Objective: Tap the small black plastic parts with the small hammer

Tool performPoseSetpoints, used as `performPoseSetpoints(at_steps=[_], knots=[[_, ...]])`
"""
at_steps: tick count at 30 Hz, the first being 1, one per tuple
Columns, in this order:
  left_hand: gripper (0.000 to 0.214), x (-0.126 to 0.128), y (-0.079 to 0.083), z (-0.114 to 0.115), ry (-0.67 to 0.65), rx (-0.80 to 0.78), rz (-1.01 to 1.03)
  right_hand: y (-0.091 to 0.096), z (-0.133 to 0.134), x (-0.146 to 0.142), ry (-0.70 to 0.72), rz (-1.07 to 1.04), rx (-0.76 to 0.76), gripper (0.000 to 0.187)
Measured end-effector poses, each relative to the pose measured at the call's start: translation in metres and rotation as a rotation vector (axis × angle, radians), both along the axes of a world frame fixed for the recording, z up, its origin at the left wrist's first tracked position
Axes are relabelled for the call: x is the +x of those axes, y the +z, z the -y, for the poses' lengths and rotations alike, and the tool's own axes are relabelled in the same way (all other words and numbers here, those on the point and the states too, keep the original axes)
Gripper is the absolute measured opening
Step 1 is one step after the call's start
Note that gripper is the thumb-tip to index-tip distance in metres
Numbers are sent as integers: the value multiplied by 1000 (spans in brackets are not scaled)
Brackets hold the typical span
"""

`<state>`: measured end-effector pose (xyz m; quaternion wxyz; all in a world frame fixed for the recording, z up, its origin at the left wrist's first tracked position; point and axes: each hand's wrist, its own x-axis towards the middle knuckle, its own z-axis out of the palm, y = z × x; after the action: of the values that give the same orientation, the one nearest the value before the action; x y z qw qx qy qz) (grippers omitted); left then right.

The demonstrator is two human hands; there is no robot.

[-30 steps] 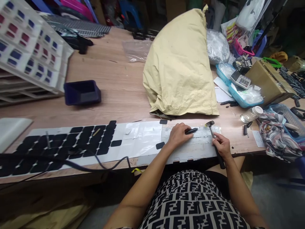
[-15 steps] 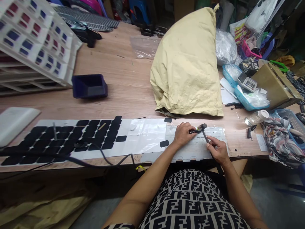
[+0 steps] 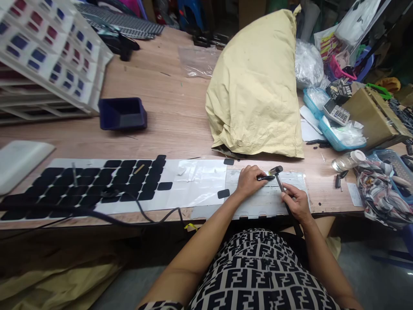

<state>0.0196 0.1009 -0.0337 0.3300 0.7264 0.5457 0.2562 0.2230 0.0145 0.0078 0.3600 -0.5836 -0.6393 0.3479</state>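
My right hand (image 3: pixel 295 201) is closed round the handle of a small hammer (image 3: pixel 280 184), whose head is up and tilted over the grey work board (image 3: pixel 251 202). A small black piece (image 3: pixel 266 177), too small to name, is pinched in the fingers of my left hand (image 3: pixel 250 181), close to the hammer head. Left of the board, a white sheet (image 3: pixel 193 181) carries several rows of black rounded patches (image 3: pixel 93 185). Single black patches (image 3: pixel 223 193) lie near the sheet's right end.
A big cream sack (image 3: pixel 254 90) stands behind my hands. To the right are a glass jar (image 3: pixel 348 160), a patterned cloth (image 3: pixel 380 189), blue baskets (image 3: pixel 342 133) and a cardboard box (image 3: pixel 377 112). A black cable (image 3: pixel 129 221) crosses the sheet. A dark blue bin (image 3: pixel 122 114) sits farther left.
The hammer head has lifted slightly and turned away from the black piece. Both hands stay almost in the same place, and the view has shifted slightly.
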Motion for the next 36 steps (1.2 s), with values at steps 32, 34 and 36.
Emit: performPoseSetpoints(at_steps=[32,34,36], knots=[[12,20,21,122,-809,27,-276,-31,-18,36,-280,-298,0,39],[19,24,16,122,-780,30,-371,-30,-17,36,-276,-287,-3,39],[24,26,15,123,-749,18,-431,-30,-16,35,-278,-284,-4,39]])
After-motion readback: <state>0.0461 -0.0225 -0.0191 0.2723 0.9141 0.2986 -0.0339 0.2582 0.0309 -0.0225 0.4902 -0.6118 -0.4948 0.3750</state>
